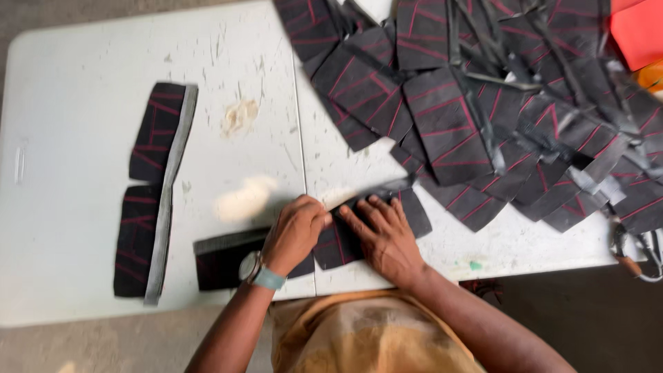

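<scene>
My left hand (295,231) and my right hand (383,231) press side by side on a black fabric piece with red lines (414,211) near the front edge of the white table (76,76). The left hand's fingers pinch the piece's upper edge, and a watch sits on that wrist. The right hand lies flat on the fabric with fingers spread. A second black piece with a grey strip (217,259) lies under my left wrist.
A large heap of similar black and red cut pieces (497,103) covers the table's right half. Two finished strips with grey edging (155,186) lie at the left. Scissors (632,259) rest at the right edge. Orange material (639,31) shows at the top right.
</scene>
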